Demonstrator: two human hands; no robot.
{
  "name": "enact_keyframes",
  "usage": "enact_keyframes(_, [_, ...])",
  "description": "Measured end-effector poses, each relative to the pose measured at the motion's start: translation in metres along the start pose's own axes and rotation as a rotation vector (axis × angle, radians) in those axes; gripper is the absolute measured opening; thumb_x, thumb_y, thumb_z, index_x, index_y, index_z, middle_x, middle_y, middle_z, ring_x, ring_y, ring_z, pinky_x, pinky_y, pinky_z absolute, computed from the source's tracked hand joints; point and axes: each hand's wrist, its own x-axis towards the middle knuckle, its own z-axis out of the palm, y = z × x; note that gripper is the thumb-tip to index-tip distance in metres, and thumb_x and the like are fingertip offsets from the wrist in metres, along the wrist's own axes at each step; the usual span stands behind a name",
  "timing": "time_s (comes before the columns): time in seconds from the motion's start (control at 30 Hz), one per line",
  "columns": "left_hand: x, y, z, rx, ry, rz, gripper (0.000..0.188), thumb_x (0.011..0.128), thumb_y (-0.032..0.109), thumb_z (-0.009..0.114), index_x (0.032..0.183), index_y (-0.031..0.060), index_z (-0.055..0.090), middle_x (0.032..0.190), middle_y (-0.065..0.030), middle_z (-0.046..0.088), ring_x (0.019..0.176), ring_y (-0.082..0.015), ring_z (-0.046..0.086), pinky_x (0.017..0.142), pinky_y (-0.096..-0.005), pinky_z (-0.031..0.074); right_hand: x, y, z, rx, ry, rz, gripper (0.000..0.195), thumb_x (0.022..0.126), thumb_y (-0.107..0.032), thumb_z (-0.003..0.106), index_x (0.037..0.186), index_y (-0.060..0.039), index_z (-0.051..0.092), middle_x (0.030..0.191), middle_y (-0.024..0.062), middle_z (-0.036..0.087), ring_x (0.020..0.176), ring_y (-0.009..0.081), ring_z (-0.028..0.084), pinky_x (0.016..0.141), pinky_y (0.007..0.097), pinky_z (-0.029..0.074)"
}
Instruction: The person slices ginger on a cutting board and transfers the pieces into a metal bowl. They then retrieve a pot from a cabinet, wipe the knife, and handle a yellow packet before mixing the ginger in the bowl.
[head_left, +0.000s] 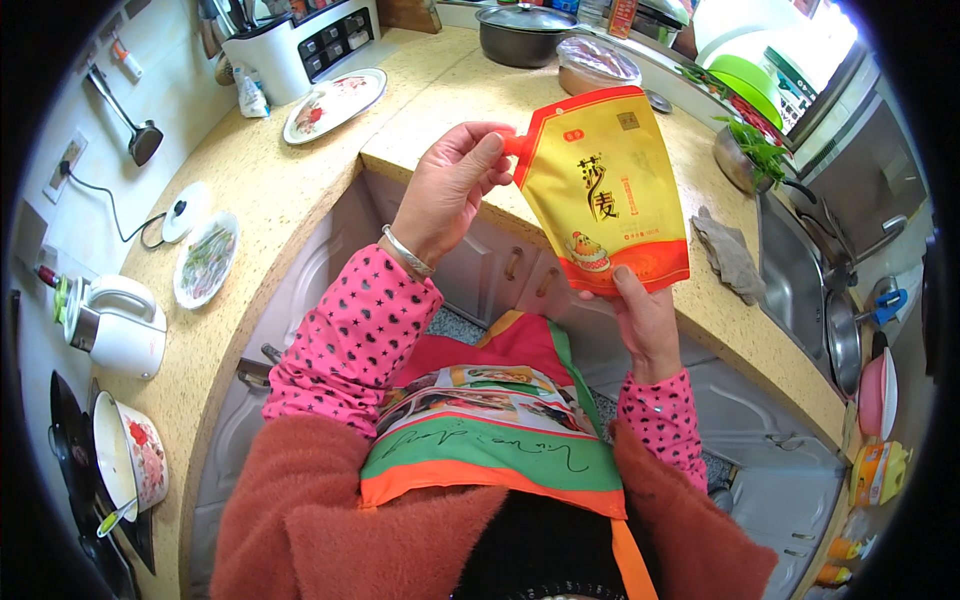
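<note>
A yellow and red spouted pouch (607, 195) bearing writing is held up in front of me, above the counter's front edge. With its fingers pinched around the red cap (511, 143) at the pouch's upper left corner, my left hand (461, 180) grips the spout. My right hand (645, 322) holds the lower edge, thumb on the front and fingers behind. The pouch is tilted, its cap pointing left. Whether the cap is loose or tight cannot be seen.
The speckled counter (442, 82) curves around me. On it are an oval floral plate (335, 105), a lidded pot (527, 37), a film-covered bowl (598, 64), a white electric kettle (124, 326) and a grey cloth (724, 255). A steel sink (795, 277) lies right.
</note>
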Motion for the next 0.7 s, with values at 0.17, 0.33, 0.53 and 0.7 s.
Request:
enact_keyframes(0.17, [-0.006, 0.009, -0.006, 0.282, -0.021, -0.004, 0.017, 0.100, 0.025, 0.066, 0.104, 0.0088, 0.064, 0.082, 0.0033, 0.060, 0.069, -0.0045, 0.054, 0.065, -0.0193, 0.047, -0.001, 0.003, -0.005, -0.237, -0.020, -0.106, 0.028, 0.100, -0.010, 0.059, 0.123, 0.0048, 0.059, 0.113, 0.0144, 0.069, 0.093, 0.0239, 0.071, 0.080, 0.0360, 0.061])
enact_keyframes(0.33, [-0.011, 0.008, -0.005, 0.264, -0.059, 0.088, 0.019, 0.098, 0.018, 0.068, 0.113, 0.0075, 0.064, 0.097, 0.0007, 0.065, 0.082, -0.0048, 0.058, 0.076, -0.0209, 0.050, -0.002, 0.008, -0.002, -0.004, -0.026, 0.076, 0.044, 0.099, -0.017, 0.063, 0.137, 0.0002, 0.048, 0.126, 0.0168, 0.063, 0.105, 0.0308, 0.068, 0.072, 0.0406, 0.062])
enact_keyframes(0.53, [-0.017, 0.008, -0.005, 0.159, -0.099, 0.160, 0.025, 0.096, 0.006, 0.068, 0.121, 0.0062, 0.062, 0.108, -0.0024, 0.066, 0.101, -0.0088, 0.061, 0.092, -0.0260, 0.050, -0.007, 0.021, 0.016, 0.225, -0.027, 0.184, 0.050, 0.099, -0.024, 0.062, 0.140, -0.0011, 0.044, 0.128, 0.0167, 0.062, 0.102, 0.0302, 0.069, 0.068, 0.0417, 0.063])
enact_keyframes(0.7, [-0.021, 0.018, -0.003, 0.175, -0.097, 0.227, 0.037, 0.095, 0.008, 0.070, 0.129, 0.0080, 0.056, 0.120, -0.0049, 0.063, 0.112, -0.0111, 0.058, 0.097, -0.0280, 0.048, -0.008, 0.025, 0.021, 0.304, -0.060, 0.244, 0.053, 0.099, -0.027, 0.063, 0.142, -0.0019, 0.043, 0.130, 0.0163, 0.062, 0.104, 0.0300, 0.069, 0.068, 0.0417, 0.063])
